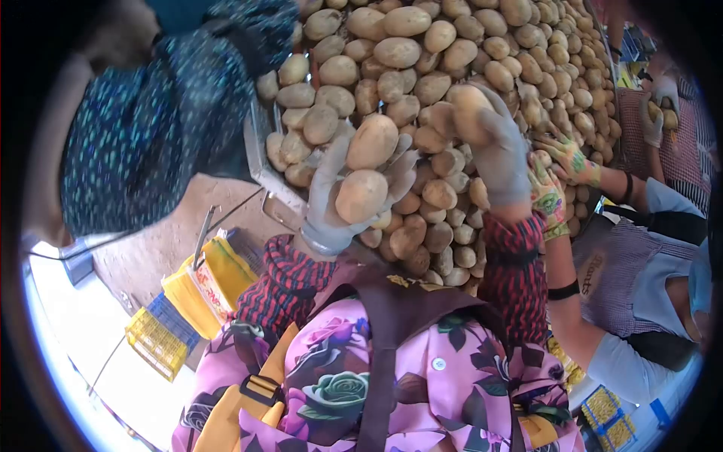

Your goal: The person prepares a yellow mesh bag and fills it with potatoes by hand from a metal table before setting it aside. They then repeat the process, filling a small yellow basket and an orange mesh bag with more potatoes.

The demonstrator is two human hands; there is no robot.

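My left hand (325, 197), in a pale grey glove, is palm up over the pile with two potatoes cradled in it. The upper potato (372, 142) lies against the fingers, and the lower potato (361, 196) rests on the palm. To the right, my right hand (498, 151), also gloved, is closed around another potato (471, 113). Its fingertips are partly hidden and a little blurred. Beneath and beyond both hands spreads a deep layer of loose potatoes (399, 53), tan and dusty.
A metal edge (262, 162) borders the potatoes on the left, beside a person in a dark speckled garment (158, 135). At right, a co-worker's flower-patterned gloves (561, 169) reach into the pile. Yellow sacks (199, 290) and a yellow crate (156, 343) are at lower left.
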